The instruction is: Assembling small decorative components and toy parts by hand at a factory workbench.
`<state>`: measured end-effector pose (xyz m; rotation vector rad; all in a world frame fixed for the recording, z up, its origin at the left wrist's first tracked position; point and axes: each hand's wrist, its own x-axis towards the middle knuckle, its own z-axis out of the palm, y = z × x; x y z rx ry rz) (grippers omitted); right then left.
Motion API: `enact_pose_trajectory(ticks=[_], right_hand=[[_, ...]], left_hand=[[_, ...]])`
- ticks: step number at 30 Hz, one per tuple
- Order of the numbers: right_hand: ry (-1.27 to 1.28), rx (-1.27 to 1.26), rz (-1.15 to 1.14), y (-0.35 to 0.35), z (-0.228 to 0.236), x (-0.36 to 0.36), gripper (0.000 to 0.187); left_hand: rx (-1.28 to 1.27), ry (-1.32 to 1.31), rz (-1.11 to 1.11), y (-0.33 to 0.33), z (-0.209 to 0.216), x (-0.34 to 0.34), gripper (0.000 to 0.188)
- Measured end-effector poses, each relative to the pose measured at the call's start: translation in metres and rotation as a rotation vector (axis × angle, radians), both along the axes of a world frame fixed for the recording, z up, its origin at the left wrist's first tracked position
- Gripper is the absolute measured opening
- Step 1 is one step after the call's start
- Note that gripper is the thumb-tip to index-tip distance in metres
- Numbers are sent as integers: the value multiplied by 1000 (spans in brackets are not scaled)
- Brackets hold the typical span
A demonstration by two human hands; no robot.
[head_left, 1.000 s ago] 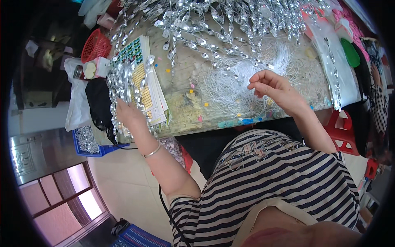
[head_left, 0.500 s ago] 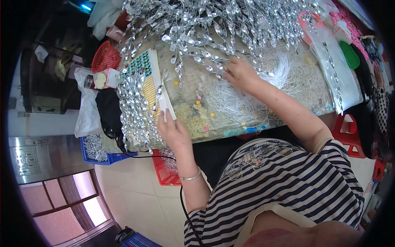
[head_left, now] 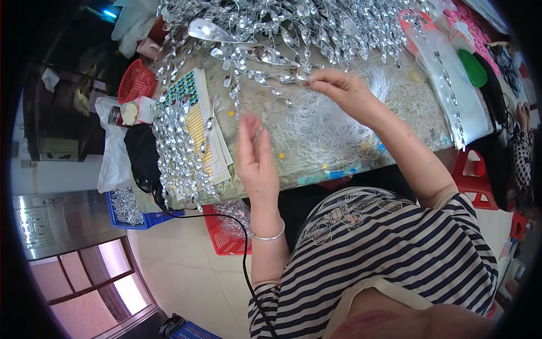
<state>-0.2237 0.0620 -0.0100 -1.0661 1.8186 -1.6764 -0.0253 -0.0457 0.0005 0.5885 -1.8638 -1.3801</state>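
Head cam: yr R hand (head_left: 350,93) is over the back-middle of the table (head_left: 293,166), thumb & fingers pinched tight on the near end of a silver strand (head_left: 265,55); the strand runs off to yr left, w/ a big spoon-shaped leaf at its far end, just in front of the main pile of strands (head_left: 339,28) at the back. Yr L hand (head_left: 257,164) is up near the front edge, lower & left of the R, fingers out, thumb apart, so fairly open; fingertips are blurred, can't tell if there's anything small btwn them. A bangle (head_left: 270,236) sits on yr L wrist. White thread tangle (head_left: 322,124) lies on the tabletop below & right of yr R fingertips. Left of yr L hand: paper sheets (head_left: 196,127) w/ green gems & yellow strips, partly covered by a 2nd bunch of silver strands (head_left: 175,141). Red basket (head_left: 138,82) stands behind those, blue bin (head_left: 147,219) w/ silver bits is low left. On the right: clear plastic bags (head_left: 451,96) & a green dish (head_left: 473,68).
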Motion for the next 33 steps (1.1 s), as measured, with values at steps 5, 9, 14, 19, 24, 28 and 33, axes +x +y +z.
enact_pose_trajectory(ticks=[5,9,14,19,24,28,33], right_hand=[[204,-18,170,-1,12,31,13],[613,-128,107,-7,-6,51,15],[588,-120,18,-6,-10,53,16],[559,59,-5,-4,-27,20,15],[597,60,142,-33,-50,34,14],[685,1,114,-74,-67,48,13],[796,342,110,-96,-68,53,13]], left_hand=[[20,447,-128,2,35,-24,68],[31,468,11,5,60,-24,57],[-32,600,241,3,72,-15,44],[-8,487,344,-27,66,14,42],[241,260,237,-24,41,45,33],[275,-95,203,-15,12,56,29],[498,-280,99,-4,-12,70,28]])
